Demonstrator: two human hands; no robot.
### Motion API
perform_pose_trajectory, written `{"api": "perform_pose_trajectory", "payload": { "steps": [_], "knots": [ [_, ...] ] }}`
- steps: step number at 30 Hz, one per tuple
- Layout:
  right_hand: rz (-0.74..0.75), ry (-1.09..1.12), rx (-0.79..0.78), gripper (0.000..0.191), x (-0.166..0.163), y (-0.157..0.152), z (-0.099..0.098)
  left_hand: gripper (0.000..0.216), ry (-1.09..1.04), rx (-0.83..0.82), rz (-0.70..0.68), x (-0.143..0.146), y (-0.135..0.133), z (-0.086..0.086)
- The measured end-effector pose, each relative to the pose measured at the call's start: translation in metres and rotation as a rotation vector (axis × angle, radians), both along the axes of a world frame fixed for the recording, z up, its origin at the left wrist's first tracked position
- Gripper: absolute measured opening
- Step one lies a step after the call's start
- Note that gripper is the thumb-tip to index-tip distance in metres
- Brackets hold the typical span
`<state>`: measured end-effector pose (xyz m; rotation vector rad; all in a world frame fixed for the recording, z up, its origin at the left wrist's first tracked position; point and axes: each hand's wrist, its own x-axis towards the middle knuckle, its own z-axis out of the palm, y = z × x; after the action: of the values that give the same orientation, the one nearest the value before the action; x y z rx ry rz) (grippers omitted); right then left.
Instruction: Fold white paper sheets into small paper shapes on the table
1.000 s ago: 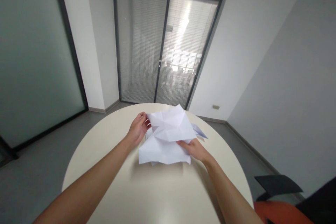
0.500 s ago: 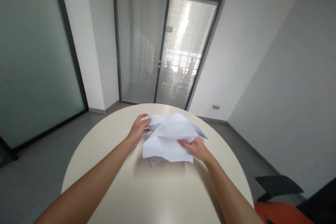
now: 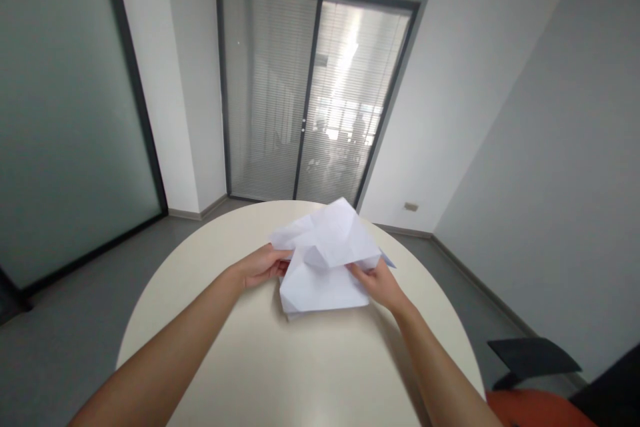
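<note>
Creased sheets of white paper (image 3: 327, 287) sit over the far half of the round table, with folds standing up and one corner pointing away from me. At their left edge my left hand (image 3: 263, 265) is closed on the paper, its thumb on top and the other fingers partly underneath. My right hand (image 3: 377, 280) grips the right side, thumb over the paper and the rest of the fingers hidden below it. A bluish edge of another sheet (image 3: 388, 260) pokes out behind my right hand. How many sheets there are I cannot tell.
The cream round table (image 3: 310, 367) spreads beneath my forearms. An orange chair (image 3: 535, 407) with a black armrest (image 3: 534, 355) stands at the lower right. Beyond the table is a dark-framed glass door (image 3: 270, 93) with blinds; a frosted panel (image 3: 70, 113) is on the left.
My left hand has come nearer along the paper's left edge. The paper's far part has risen into a peak, and its near edge lies straighter. My right hand has barely moved.
</note>
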<state>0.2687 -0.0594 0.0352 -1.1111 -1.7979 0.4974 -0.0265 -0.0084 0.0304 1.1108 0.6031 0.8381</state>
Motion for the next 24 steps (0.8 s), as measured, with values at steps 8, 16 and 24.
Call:
{"api": "perform_pose_trajectory", "payload": {
  "steps": [8,16,24],
  "knots": [
    [-0.014,-0.070,-0.060,0.046,0.007,0.000,0.006,0.036,-0.095,0.133,0.213,0.010,-0.001,0.009],
    [0.091,-0.086,-0.265,0.046,0.007,-0.005,0.011,0.034,-0.250,0.067,0.476,0.011,0.003,0.019],
    [0.007,0.280,-0.295,0.062,0.008,0.009,-0.002,0.056,-0.239,0.002,0.711,0.008,0.021,0.002]
  ]
}}
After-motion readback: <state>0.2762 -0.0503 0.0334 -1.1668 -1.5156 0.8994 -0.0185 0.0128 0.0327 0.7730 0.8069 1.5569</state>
